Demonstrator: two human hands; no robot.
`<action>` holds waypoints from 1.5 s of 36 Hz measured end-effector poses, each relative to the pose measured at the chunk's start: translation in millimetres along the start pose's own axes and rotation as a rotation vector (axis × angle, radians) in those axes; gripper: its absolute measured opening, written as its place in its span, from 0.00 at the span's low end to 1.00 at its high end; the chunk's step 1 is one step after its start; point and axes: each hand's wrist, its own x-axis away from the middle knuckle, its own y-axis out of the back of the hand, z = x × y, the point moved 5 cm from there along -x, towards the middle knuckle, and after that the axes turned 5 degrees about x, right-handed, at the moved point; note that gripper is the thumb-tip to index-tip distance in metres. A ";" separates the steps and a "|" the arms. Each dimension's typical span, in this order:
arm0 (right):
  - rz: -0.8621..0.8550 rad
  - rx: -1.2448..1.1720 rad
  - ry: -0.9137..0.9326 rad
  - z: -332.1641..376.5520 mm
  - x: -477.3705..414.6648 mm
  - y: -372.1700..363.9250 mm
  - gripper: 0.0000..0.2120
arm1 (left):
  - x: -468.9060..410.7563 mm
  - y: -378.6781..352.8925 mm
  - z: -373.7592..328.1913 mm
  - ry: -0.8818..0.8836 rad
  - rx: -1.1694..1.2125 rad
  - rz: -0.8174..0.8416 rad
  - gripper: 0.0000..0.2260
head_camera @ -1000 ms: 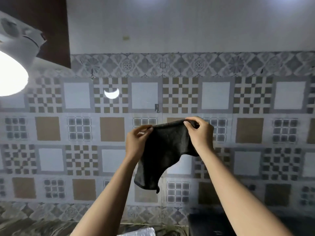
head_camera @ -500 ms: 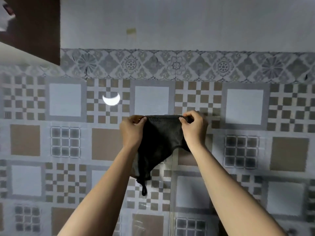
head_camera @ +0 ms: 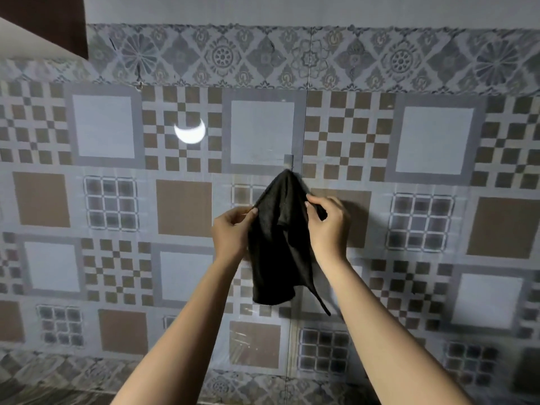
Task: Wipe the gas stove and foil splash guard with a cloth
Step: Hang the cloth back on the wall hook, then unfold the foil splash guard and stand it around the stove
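Note:
A dark grey cloth (head_camera: 277, 247) hangs down against the patterned foil splash guard (head_camera: 432, 141), its top corner up at a small hook (head_camera: 288, 161) on the wall. My left hand (head_camera: 232, 232) pinches the cloth's left edge. My right hand (head_camera: 328, 225) pinches its right edge at about the same height. A thin loop or strand dangles from the cloth's lower right. The gas stove is out of view.
The splash guard covers the wall with brown, white and grey squares, and a vertical seam (head_camera: 305, 118) runs through its middle. A bright crescent reflection (head_camera: 190, 133) shines upper left. A dark cabinet corner (head_camera: 43, 21) sits at the top left.
The cloth's top edge was stretched flat between both hands. Now its top is bunched to a point at the hook, and both hands have slid lower on its edges. The view has moved closer.

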 end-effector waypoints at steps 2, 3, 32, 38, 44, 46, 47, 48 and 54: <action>0.012 -0.024 -0.007 0.6 5.6 1.7 0.09 | 5.4 -3.3 2.5 0.011 -0.013 0.022 0.04; 0.019 -0.035 -0.013 0.8 8.1 1.9 0.10 | 7.8 -4.7 3.1 0.016 -0.024 0.029 0.03; 0.370 0.095 -0.133 84.3 78.1 39.2 0.15 | 95.1 101.3 -50.2 -0.005 -0.667 0.083 0.15; 0.703 -0.067 -0.075 116.3 170.4 6.0 0.14 | 157.1 178.0 -47.7 -0.049 -0.978 0.053 0.18; 1.135 -0.117 -0.021 137.8 305.7 -27.5 0.16 | 257.6 271.8 0.7 0.171 -1.098 0.064 0.18; 1.244 -0.093 0.016 137.7 356.0 -36.0 0.16 | 300.5 298.0 23.0 0.290 -1.146 0.096 0.18; 1.298 -0.074 0.043 137.1 380.6 -39.2 0.16 | 323.1 308.7 34.1 0.356 -1.180 0.128 0.19; 1.353 -0.055 0.077 137.0 403.7 -41.0 0.17 | 344.6 317.9 44.0 0.415 -1.213 0.164 0.21; 1.653 -0.053 0.252 143.9 505.1 -50.5 0.18 | 439.0 347.2 77.7 0.577 -1.217 0.283 0.32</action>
